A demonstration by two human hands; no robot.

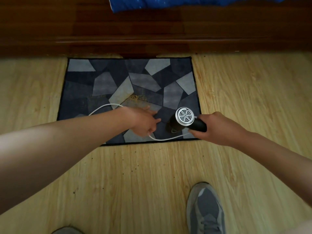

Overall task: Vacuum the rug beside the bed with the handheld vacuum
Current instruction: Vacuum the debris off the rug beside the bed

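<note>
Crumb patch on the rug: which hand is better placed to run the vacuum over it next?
Right. The right hand grips the handheld vacuum by its black handle, nozzle down on the rug near the crumb patch. The left hand lies over the white cord.

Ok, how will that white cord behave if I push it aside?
Probably floppy: the cord lies in loose curves across the rug. Likely light, so it should trail after the vacuum that the right hand grips. It passes under the left hand, so it may catch there.

Single head-worn wide-angle view, steeply down onto rug point(152, 78), bed frame point(118, 31) ahead.
</note>
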